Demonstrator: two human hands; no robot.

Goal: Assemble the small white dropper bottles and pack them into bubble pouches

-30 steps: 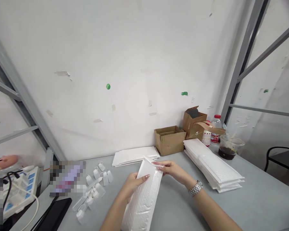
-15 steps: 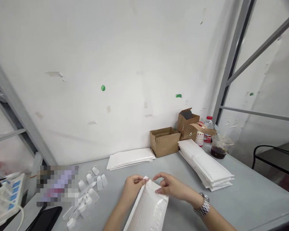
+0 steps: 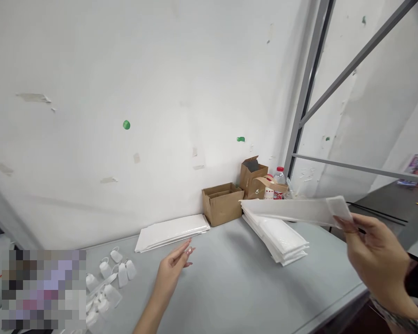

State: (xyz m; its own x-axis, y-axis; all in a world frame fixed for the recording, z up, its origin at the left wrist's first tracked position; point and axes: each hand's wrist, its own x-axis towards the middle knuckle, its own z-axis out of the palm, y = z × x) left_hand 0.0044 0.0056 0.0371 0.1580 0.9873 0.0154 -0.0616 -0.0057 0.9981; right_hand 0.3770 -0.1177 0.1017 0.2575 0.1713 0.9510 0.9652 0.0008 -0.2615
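My right hand (image 3: 376,260) is at the right, off the table's right edge, pinching one end of a white padded mailer (image 3: 296,211). The mailer is held flat in the air above a stack of white mailers (image 3: 277,236) on the grey table (image 3: 237,287). My left hand (image 3: 172,269) hovers over the middle of the table with fingers stretched out and nothing in it. It points toward a second, flatter stack of white mailers (image 3: 172,232) by the wall.
An open cardboard box (image 3: 222,204) stands against the wall, with a smaller brown box (image 3: 252,174), a paper cup and a bottle (image 3: 280,178) behind it. Several small white plastic bottles (image 3: 106,283) lie at the left. A grey metal frame (image 3: 304,97) rises at the right.
Both hands were together on the mailer before me. My right hand has swung it off to the right over the stack, my left hand has let go, and the view has turned right.
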